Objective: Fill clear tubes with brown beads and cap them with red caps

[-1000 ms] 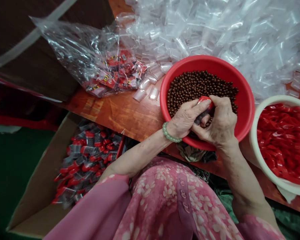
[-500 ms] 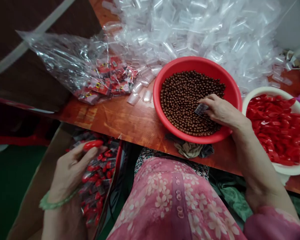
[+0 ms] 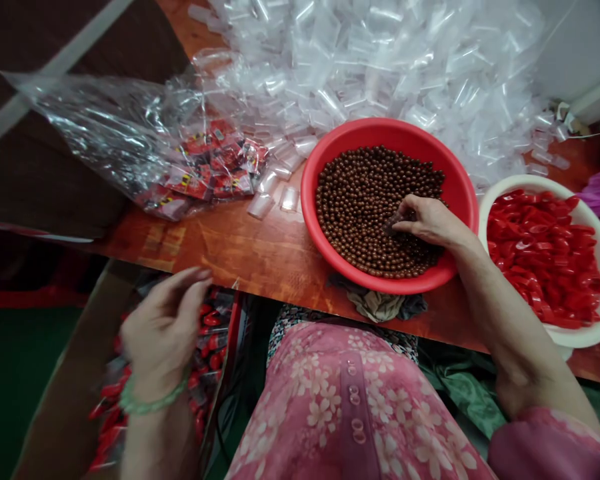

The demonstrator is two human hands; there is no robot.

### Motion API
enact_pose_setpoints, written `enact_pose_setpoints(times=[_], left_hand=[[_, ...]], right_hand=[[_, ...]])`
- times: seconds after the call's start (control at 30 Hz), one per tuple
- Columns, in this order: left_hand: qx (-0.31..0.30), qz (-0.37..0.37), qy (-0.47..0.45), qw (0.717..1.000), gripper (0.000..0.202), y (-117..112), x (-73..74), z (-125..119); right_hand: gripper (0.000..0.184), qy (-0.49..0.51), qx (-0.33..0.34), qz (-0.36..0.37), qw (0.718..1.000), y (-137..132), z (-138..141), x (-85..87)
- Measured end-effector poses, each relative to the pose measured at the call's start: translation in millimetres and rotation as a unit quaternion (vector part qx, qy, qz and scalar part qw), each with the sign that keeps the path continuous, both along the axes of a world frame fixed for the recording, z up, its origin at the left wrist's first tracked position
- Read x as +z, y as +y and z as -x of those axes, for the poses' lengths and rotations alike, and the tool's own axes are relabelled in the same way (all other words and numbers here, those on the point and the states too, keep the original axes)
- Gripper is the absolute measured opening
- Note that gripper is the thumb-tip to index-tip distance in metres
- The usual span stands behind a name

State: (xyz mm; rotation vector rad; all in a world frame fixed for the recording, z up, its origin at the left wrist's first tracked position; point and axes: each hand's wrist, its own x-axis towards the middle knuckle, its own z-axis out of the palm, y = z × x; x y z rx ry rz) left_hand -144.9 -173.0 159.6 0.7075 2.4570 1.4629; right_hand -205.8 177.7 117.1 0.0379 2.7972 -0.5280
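My right hand (image 3: 430, 221) rests in the red basin (image 3: 330, 147) on the brown beads (image 3: 365, 200), its fingers pinched round a small clear vial pushed into the beads. My left hand (image 3: 163, 330), with a green bead bracelet on the wrist, hovers below the table edge over the cardboard box (image 3: 55, 400) of red-capped filled vials (image 3: 207, 347). Its fingers are loosely apart and nothing shows in them.
A white bowl (image 3: 595, 227) of red caps stands right of the basin. A heap of empty clear vials (image 3: 380, 60) fills the back of the wooden table (image 3: 240, 247). A clear plastic bag (image 3: 130, 140) holding red packets lies at the left.
My left hand has let go of the red-capped vial over the box and opened. My right hand has dipped its clear vial lower into the beads. The view shifted a little.
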Motion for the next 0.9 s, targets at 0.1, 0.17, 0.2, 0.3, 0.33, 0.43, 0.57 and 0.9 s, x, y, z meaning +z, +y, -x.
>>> enact_pose_setpoints(times=[0.1, 0.17, 0.2, 0.3, 0.33, 0.43, 0.57, 0.9], left_hand=[[-0.039, -0.008, 0.057, 0.998, 0.068, 34.2, -7.9, 22.4], [-0.073, -0.016, 0.085, 0.994, 0.067, 59.6, -22.3, 40.6], [-0.09, -0.024, 0.099, 0.991, 0.067, 73.4, -29.8, 49.3], [-0.143, -0.042, 0.113, 0.982, 0.066, 112.2, -45.0, 67.0], [-0.161, -0.043, 0.104, 0.981, 0.065, 121.9, -46.6, 69.1], [-0.196, -0.035, 0.045, 0.979, 0.054, 136.6, -43.7, 67.4], [-0.203, -0.055, -0.049, 0.976, 0.036, 135.9, -38.7, 63.0], [-0.205, -0.067, -0.152, 0.965, 0.027, 140.5, -45.6, 67.4]], right_hand=[[0.016, 0.04, 0.0, 0.098, 0.994, -5.6, -10.8, 9.3], [0.018, 0.074, 0.016, 0.167, 0.983, -10.1, -19.8, 18.6], [0.019, 0.096, 0.025, 0.196, 0.976, -12.5, -24.7, 23.8], [0.015, 0.16, 0.055, 0.254, 0.952, -19.5, -39.2, 38.8], [0.014, 0.174, 0.061, 0.267, 0.946, -21.3, -43.7, 42.8], [0.018, 0.185, 0.067, 0.309, 0.931, -23.8, -53.7, 49.1], [0.01, 0.169, 0.064, 0.355, 0.917, -21.4, -58.3, 45.6], [0.027, 0.147, 0.077, 0.336, 0.927, -5.5, -47.5, 23.8]])
